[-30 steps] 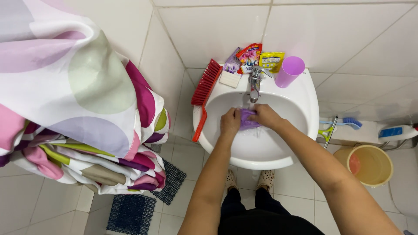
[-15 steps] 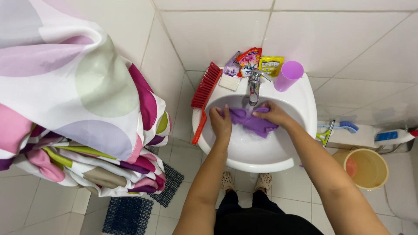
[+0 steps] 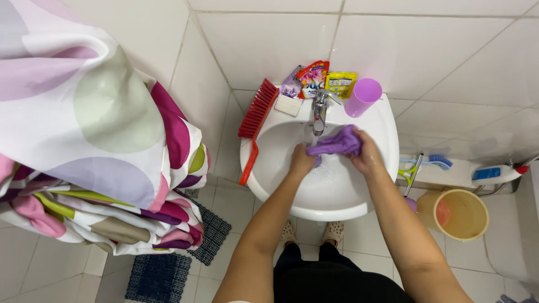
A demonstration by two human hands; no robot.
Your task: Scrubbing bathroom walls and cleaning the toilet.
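Item: purple cloth [image 3: 336, 143], one piece, soft fabric, held bunched over the bowl of the white sink [image 3: 359, 202], just below the chrome tap [image 3: 320, 109].

Condition: we judge it wet, since the basin beneath it glistens; so limp, heavier than dry, and apt to drip or slip if pinched only at an edge. No stiffness, nothing fragile.

Hold: our left hand [image 3: 302, 160] grips the cloth's lower left end with fingers closed on it; our right hand [image 3: 368, 151] is wrapped around the right end, likewise closed on the fabric. We take it best by gathered folds at both ends, as here, not by a single corner.

Surroundings: red long-handled brush [image 3: 255, 124] lying on the sink's left rim; white soap bar [image 3: 288, 105], three small sachets [image 3: 314, 78] and a lilac cup [image 3: 364, 96] along the back ledge. Patterned shower curtain [image 3: 84, 129] at left. On the floor: yellow bucket [image 3: 455, 213], blue-headed brush [image 3: 432, 163], dark mats [image 3: 160, 278].
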